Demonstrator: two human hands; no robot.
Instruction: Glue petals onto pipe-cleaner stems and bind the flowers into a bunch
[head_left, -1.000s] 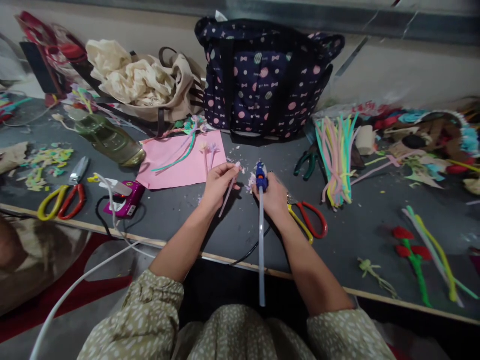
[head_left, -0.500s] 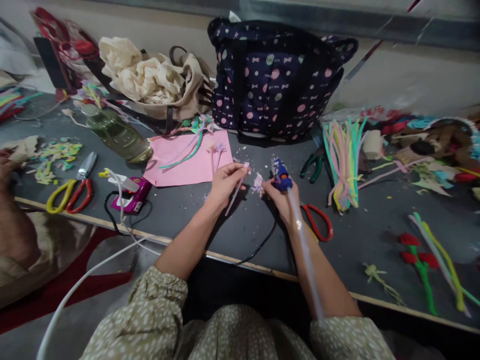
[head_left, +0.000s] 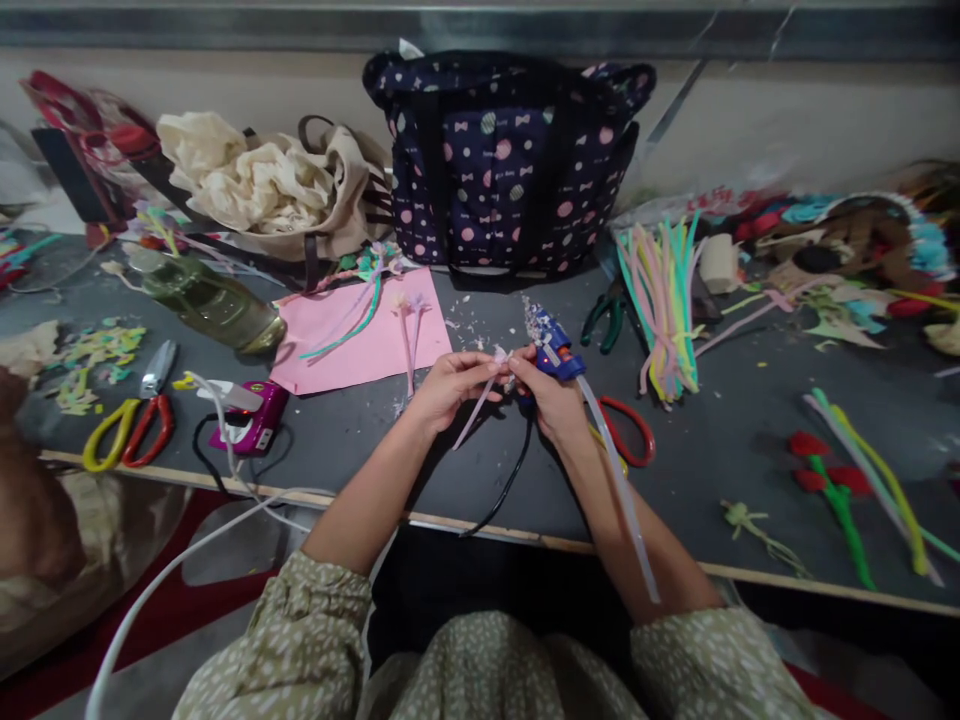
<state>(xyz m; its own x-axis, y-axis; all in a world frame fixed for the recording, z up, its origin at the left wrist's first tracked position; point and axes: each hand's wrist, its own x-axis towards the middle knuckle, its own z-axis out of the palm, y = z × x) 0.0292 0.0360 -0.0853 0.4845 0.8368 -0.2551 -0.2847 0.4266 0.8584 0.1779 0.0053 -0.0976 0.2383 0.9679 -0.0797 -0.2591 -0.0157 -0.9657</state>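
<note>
My left hand point(head_left: 454, 390) is closed in a pinch on a thin lavender pipe-cleaner stem point(head_left: 472, 418), which hangs down at a slant. A pale bit sits at the stem's top between my fingertips. My right hand point(head_left: 556, 400) is closed around a blue glue gun point(head_left: 555, 348), its thumb and fingertip meeting the left fingers at the stem's top. Lavender scraps cling about the gun's nozzle. A long clear glue stick point(head_left: 619, 480) runs out of its back over my right forearm. What the right fingertips pinch is mostly hidden.
Pink paper point(head_left: 360, 345) bears two small pipe-cleaner flowers. Behind stands a navy bag point(head_left: 510, 170). Green-handled pliers point(head_left: 604, 318), a pipe-cleaner bundle point(head_left: 664, 310) and red-handled scissors point(head_left: 634, 435) lie right. Left are a bottle point(head_left: 210, 300), scissors point(head_left: 150, 420), a purple power strip point(head_left: 259, 420) and another person's arm point(head_left: 34, 480).
My hands have come together; the right fingertips, with the fluffy lavender piece they held, now meet the stem's top. The glue gun moved with the right hand. The camera view has shifted slightly.
</note>
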